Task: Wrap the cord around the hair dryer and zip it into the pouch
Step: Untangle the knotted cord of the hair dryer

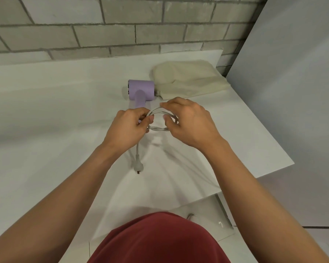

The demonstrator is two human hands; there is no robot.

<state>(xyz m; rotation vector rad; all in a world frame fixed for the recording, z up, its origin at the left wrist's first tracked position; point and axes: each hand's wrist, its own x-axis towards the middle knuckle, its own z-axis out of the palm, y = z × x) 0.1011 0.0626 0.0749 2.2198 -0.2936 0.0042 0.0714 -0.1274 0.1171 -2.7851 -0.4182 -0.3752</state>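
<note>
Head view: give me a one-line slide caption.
Both hands, left and right, coil the grey cord above the table, beside the lilac hair dryer and cream pouch.

Head-worn wide-angle view looks steeply down, close over the table (46, 111), edges seemingly distorted.

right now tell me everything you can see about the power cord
The power cord is pale grey, smooth and rubbery-looking. Part of it is gathered into a few round loops held above the white table between the left hand and the right hand, both pinching the coil. A free tail drops below the left hand to a grey plug with dark prongs lying on the table. Its join to the lilac hair dryer is hidden behind the left hand.
</note>
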